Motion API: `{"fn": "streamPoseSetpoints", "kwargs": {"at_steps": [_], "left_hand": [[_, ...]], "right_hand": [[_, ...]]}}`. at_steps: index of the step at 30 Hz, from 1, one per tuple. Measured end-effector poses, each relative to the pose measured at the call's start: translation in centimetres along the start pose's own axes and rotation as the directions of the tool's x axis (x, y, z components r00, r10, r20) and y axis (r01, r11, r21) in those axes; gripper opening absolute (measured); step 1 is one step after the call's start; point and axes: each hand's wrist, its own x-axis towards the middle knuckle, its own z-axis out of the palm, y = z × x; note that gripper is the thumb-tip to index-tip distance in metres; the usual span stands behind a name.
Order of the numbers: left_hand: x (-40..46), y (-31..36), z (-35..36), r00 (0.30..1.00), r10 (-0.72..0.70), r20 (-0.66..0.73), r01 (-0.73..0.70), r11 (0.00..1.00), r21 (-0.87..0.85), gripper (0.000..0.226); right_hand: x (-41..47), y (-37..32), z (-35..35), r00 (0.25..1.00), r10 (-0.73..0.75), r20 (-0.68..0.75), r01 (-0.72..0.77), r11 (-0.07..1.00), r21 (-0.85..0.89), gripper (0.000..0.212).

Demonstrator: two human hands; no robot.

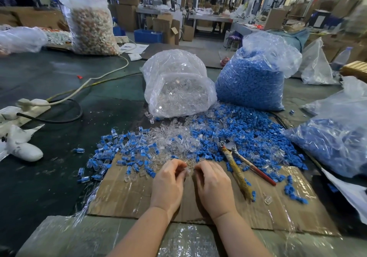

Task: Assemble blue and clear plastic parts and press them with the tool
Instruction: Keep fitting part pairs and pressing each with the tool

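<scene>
My left hand and my right hand are side by side over a cardboard sheet, fingers curled. The left hand pinches a small clear plastic part at its fingertips. What the right fingertips hold is hidden. Just beyond them lies a heap of loose clear parts, with loose blue parts to its right and assembled blue-and-clear pieces to its left. The pressing tool, pliers with red and taped handles, lies on the cardboard to the right of my right hand.
A bag of clear parts and a bag of blue parts stand behind the heaps. Another bag with blue pieces lies at right. A power strip and cables sit at left, beside a white glove.
</scene>
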Motion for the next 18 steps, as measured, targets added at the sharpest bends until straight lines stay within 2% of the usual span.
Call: {"fn": "streamPoseSetpoints", "kwargs": {"at_steps": [7,18], "left_hand": [[0.25,-0.15,-0.06,0.999,-0.046,-0.018,0.045,0.996,-0.081,0.019],[0.37,-0.42,-0.11,0.997,-0.072,0.004,0.072,0.987,-0.142,0.014]], "right_hand": [[0.02,0.55,0.24,0.998,0.057,-0.011,-0.055,0.992,0.113,0.003],[0.10,0.16,0.11,0.999,0.023,-0.035,-0.020,0.995,0.101,0.009]]}}
